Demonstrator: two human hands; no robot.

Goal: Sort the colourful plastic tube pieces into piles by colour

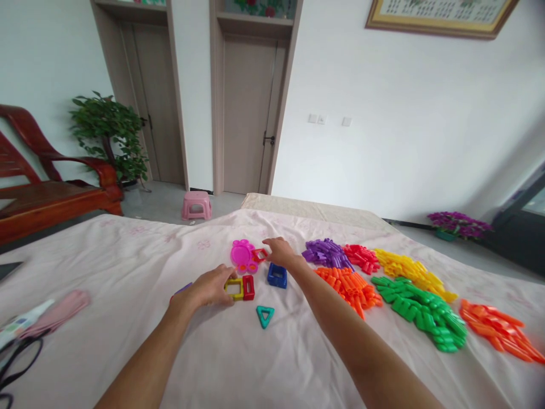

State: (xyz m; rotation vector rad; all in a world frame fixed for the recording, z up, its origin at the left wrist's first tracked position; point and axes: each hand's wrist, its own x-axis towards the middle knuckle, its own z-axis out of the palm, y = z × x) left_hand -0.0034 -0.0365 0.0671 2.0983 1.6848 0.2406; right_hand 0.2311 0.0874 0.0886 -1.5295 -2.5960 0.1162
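Observation:
My left hand pinches the edge of a yellow square frame-shaped building tile lying on the cloth. A red tile sits against the yellow one's right side. My right hand has its fingertips around a small red square frame tile, which overlaps the right edge of a pink paw-like plastic piece. Below my right wrist is a blue square tile stack. Nearer to me lies a teal triangle tile. Partly hidden behind my left hand is a blue and red piece.
Piles of purple, red, yellow, green and orange plastic pieces lie right, with another orange pile beyond. Glasses and a pink pouch lie left. A pink stool stands behind the cloth-covered surface.

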